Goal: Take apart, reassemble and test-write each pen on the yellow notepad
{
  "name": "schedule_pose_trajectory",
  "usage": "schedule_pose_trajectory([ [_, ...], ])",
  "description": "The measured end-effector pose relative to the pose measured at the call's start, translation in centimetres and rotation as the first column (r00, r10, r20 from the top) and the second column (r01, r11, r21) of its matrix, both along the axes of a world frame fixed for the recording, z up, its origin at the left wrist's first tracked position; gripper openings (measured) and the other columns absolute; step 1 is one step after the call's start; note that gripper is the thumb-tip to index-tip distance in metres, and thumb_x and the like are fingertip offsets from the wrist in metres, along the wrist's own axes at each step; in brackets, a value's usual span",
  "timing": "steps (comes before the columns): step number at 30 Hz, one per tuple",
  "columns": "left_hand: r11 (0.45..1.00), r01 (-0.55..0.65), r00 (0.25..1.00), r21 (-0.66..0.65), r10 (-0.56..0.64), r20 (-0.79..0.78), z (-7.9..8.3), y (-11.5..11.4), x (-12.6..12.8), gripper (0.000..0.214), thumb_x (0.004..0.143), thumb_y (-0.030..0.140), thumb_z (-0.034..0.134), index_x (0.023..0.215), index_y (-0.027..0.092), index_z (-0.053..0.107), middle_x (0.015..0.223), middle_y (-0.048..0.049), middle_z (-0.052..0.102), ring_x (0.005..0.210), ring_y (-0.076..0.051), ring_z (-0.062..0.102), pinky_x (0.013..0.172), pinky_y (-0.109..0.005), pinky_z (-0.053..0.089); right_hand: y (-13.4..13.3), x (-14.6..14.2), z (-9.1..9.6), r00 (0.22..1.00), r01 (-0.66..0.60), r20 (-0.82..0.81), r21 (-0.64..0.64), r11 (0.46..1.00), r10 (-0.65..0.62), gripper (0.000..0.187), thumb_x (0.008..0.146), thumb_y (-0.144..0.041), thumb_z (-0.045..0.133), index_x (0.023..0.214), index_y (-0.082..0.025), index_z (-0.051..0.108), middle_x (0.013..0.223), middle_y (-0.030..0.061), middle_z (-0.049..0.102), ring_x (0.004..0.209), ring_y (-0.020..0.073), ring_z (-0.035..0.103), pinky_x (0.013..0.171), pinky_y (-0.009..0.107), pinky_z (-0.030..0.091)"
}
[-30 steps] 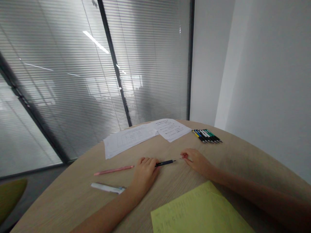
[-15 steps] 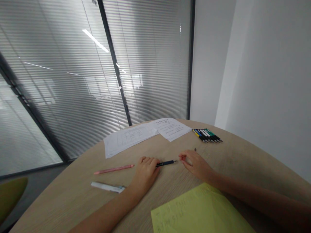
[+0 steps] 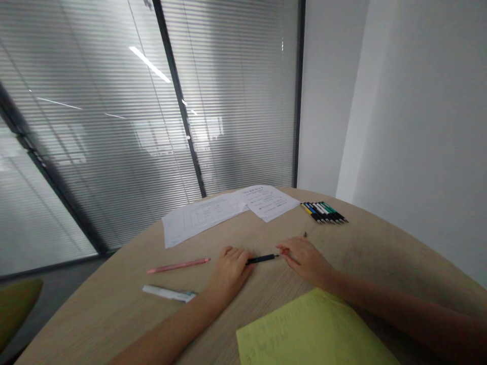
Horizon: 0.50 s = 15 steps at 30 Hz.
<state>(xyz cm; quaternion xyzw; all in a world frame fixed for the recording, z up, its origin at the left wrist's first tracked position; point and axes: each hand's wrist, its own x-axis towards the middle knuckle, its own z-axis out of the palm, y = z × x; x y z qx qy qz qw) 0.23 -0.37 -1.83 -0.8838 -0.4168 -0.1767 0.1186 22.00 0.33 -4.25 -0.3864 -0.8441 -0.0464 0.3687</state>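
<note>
My left hand (image 3: 228, 271) rests on the round wooden table (image 3: 114, 309), its fingers closed around the back end of a dark pen (image 3: 262, 259). The pen lies almost flat and points right. At the pen's tip my right hand (image 3: 302, 258) has its fingertips pinched together; what they hold is too small to make out. A small dark piece (image 3: 305, 234) lies on the table just beyond the right hand.
A pink pencil (image 3: 178, 265) and a white pen (image 3: 169, 293) lie left of my left hand. White printed sheets (image 3: 213, 213) sit at the far edge, a row of several coloured pens (image 3: 324, 212) at the right, and a yellow sheet (image 3: 312, 332) lies near me.
My right hand has slid left until its pinched fingertips meet the pen's tip. The small dark piece behind it has come into view. My left hand has stayed put.
</note>
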Motion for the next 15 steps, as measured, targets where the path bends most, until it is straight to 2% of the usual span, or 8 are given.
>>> schedule_pose_trajectory([
  [4, 0.996, 0.085, 0.996, 0.013, -0.085, 0.032, -0.3, 0.0, -0.1, 0.004, 0.078, 0.018, 0.049, 0.081, 0.018, 0.052, 0.077, -0.0018, 0.061, 0.075, -0.017, 0.055, 0.071, -0.032, 0.038, -0.3, -0.1, -0.1, 0.998, -0.044, 0.040, 0.038, 0.998, 0.043, 0.027, 0.075, -0.009, 0.045, 0.098, -0.019, 0.053, 0.083, 0.0054, 0.063, 0.080, 0.0175, 0.056, 0.075, 0.034, 0.043],
  [9, 0.995, 0.097, 0.994, 0.011, -0.097, 0.048, -0.5, 0.1, -0.2, 0.006, 0.080, 0.021, 0.047, 0.081, 0.018, 0.052, 0.077, -0.0019, 0.062, 0.074, -0.017, 0.055, 0.071, -0.032, 0.038, -0.3, -0.1, -0.1, 0.997, -0.065, -0.052, -0.002, 0.998, 0.065, 0.027, 0.076, -0.011, 0.045, 0.101, -0.019, 0.051, 0.083, 0.0047, 0.063, 0.080, 0.0163, 0.057, 0.075, 0.033, 0.045],
  [12, 0.999, 0.048, 0.997, -0.002, -0.048, 0.057, -0.2, 0.1, -0.2, 0.007, 0.080, 0.020, 0.047, 0.083, 0.017, 0.053, 0.077, -0.0023, 0.062, 0.074, -0.017, 0.056, 0.072, -0.033, 0.038, 0.7, 0.8, 0.4, 0.997, 0.020, -0.079, -0.003, 1.000, -0.020, 0.025, 0.077, -0.013, 0.043, 0.100, -0.020, 0.051, 0.090, 0.0051, 0.061, 0.085, 0.0162, 0.056, 0.079, 0.033, 0.044],
  [15, 1.000, -0.004, 0.999, -0.008, 0.005, 0.052, 0.1, 0.0, -0.1, 0.007, 0.080, 0.019, 0.047, 0.082, 0.016, 0.053, 0.077, -0.0029, 0.062, 0.074, -0.017, 0.056, 0.072, -0.034, 0.039, 2.4, 2.6, 1.1, 0.977, 0.215, -0.010, 0.048, 0.975, -0.215, 0.021, 0.076, -0.012, 0.042, 0.090, -0.018, 0.056, 0.095, 0.0080, 0.058, 0.094, 0.0191, 0.051, 0.084, 0.036, 0.040],
])
